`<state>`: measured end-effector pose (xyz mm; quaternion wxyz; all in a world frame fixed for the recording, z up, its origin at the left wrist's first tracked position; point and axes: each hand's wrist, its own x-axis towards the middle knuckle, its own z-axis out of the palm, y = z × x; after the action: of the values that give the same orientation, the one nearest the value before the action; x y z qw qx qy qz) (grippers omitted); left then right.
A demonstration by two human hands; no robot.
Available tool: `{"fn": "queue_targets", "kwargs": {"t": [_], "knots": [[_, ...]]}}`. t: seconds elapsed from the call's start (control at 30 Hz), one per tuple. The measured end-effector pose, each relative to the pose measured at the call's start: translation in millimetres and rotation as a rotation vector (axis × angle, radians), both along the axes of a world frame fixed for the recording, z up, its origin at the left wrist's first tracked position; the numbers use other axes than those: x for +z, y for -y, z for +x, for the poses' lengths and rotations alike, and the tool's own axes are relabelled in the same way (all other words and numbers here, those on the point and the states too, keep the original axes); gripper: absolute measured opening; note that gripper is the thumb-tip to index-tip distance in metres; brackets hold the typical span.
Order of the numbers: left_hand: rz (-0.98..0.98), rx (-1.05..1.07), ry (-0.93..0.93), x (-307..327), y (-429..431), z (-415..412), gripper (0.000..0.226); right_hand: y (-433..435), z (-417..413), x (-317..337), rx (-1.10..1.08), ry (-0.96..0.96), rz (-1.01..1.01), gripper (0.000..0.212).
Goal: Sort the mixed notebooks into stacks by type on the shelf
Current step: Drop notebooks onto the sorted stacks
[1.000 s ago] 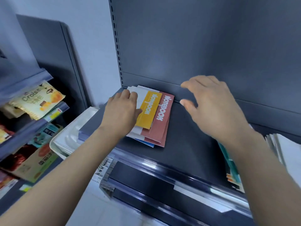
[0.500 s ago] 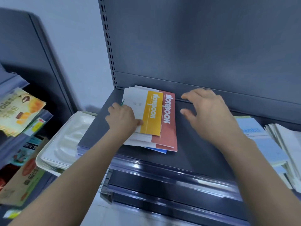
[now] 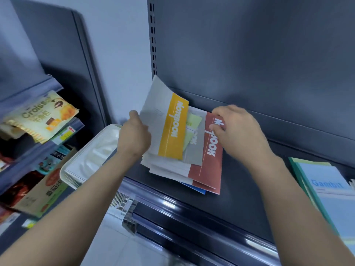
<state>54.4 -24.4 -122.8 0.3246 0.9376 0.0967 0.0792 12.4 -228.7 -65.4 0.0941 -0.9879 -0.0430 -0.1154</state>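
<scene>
One pile of mixed notebooks sits at the left end of the dark shelf [image 3: 249, 181], close to the back panel, and two bare hands work on it. The left hand [image 3: 134, 135] grips the left edge of the yellow-banded notebook [image 3: 172, 127], fingers curled behind the cover, so that this one notebook stands tilted up off the pile with its far corner against the back panel. The right hand [image 3: 236, 129] has its fingers bent and pinches the upper end of the red notebook [image 3: 209, 164], which lies flat along the pile's right side. Between those two covers, two more show: one grey-banded notebook [image 3: 195, 152] and one pale green notebook [image 3: 194, 121] lying on it. One blue notebook [image 3: 194, 188] peeks out at the bottom near edge, making five colours visible; how many white-edged ones lie underneath cannot be told. Well apart on the right of the same shelf lies a second stack topped by one light blue Gambit notebook [image 3: 326, 185]. To the left, off the shelf, are one stack of white trays [image 3: 90, 156] and one croissant packet [image 3: 44, 116].
</scene>
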Motion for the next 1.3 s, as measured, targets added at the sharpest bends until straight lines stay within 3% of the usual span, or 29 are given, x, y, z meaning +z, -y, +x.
{"fn": "queue_targets", "kwargs": {"t": [0.2, 0.4, 0.5, 0.6, 0.67, 0.8, 0.87, 1.07, 1.2, 1.3], "knots": [[-0.179, 0.162, 0.095, 1.9, -39.7, -4.3, 0.010, -21.5, 30.3, -31.6, -0.067, -0.192, 0.168, 0.026], [-0.244, 0.112, 0.083, 4.2, -65.5, -0.5, 0.010, -65.3, 54.3, -56.5, -0.269, -0.337, 0.329, 0.029], [-0.224, 0.058, 0.072, 5.8, -83.9, 3.3, 0.010, -88.8, 68.9, -63.6, -0.397, -0.345, 0.231, 0.061], [-0.204, 0.013, 0.065, 5.8, -105.4, 8.7, 0.007, -102.3, 84.4, -71.7, -0.618, -0.388, 0.264, 0.093], [-0.209, -0.016, 0.061, 7.5, -117.1, 10.2, 0.008, -102.2, 91.2, -74.1, -0.669, -0.406, 0.300, 0.085], [-0.211, -0.081, 0.062, 13.4, -126.6, 14.1, 0.009, -100.7, 87.9, -75.8, -0.729, -0.344, 0.540, 0.035], [-0.224, -0.123, 0.074, 16.3, -125.1, 16.1, 0.006, -101.1, 81.8, -80.2, -0.757, -0.266, 0.685, 0.020], [-0.368, -0.331, 0.111, 21.2, -92.6, 19.1, 0.008, -77.6, 24.4, -51.4, -0.710, 0.088, 1.029, 0.016], [-0.455, -0.488, 0.114, 22.3, -47.4, 7.8, 0.009, -45.0, -24.9, -27.4, -0.751, 0.323, 0.901, 0.010], [-0.501, -0.618, 0.132, 26.9, -9.8, -10.8, 0.008, -19.0, -65.1, -14.7, -0.824, 0.426, 0.834, 0.021]]}}
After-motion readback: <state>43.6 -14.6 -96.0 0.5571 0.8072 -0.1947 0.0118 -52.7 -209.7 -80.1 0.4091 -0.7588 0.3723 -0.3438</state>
